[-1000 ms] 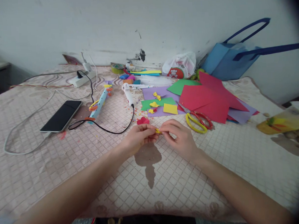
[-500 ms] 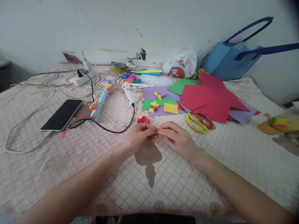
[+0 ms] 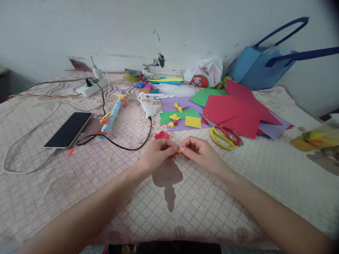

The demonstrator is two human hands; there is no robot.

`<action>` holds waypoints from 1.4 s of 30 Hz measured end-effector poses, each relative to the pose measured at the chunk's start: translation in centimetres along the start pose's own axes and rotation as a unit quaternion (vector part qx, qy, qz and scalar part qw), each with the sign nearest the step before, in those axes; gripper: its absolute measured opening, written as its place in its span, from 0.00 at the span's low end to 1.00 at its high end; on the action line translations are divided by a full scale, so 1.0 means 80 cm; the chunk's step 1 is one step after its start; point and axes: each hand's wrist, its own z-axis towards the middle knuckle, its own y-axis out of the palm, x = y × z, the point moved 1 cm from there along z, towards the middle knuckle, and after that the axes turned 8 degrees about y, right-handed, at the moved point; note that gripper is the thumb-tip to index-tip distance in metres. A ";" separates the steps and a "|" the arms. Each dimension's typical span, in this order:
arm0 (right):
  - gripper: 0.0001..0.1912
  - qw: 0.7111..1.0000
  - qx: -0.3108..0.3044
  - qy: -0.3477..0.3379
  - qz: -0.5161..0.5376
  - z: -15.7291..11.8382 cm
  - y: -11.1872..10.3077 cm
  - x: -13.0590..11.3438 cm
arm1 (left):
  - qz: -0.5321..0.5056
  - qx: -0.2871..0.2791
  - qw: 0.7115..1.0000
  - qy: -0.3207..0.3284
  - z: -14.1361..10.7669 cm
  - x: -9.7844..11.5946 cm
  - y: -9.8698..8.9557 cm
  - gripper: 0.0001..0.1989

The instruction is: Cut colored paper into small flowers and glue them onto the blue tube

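The patterned cloth covers the whole tabletop in my view; at its far right corner I see the blue bag, upright with its dark handles raised; red paper sheets overlap in the right half, between that bag and the scissors; a white plastic bag sits at the far edge, right of the middle; a purple sheet lies flat left of the red ones, partly under a green strip; my left hand and right hand meet near the middle of the tabletop, nearer its front edge, each with thumb and finger pinched together; toward the left edge I have a dark-screened phone, cable attached; the scissors lie beyond my right hand, touched by neither hand; a white glue gun rests beyond my left hand, its black cord curving toward the left edge; a yellow rectangle lies on the purple sheet; a red paper flower is just beyond my left fingers; smallest, a yellow scrap is grasped between both hands' fingertips, mostly hidden by them.
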 end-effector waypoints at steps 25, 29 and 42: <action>0.07 0.994 -0.020 0.059 0.086 -0.002 0.004 0.001 | 0.000 -0.024 1.000 -0.013 0.001 -0.002 -0.001 0.10; 0.08 0.995 -0.032 0.057 0.082 -0.002 0.004 0.000 | 0.003 -0.015 1.000 -0.016 0.001 -0.002 -0.002 0.09; 0.09 0.996 -0.030 0.050 0.061 -0.002 0.005 -0.001 | 0.002 -0.015 1.000 -0.018 0.000 -0.001 0.000 0.08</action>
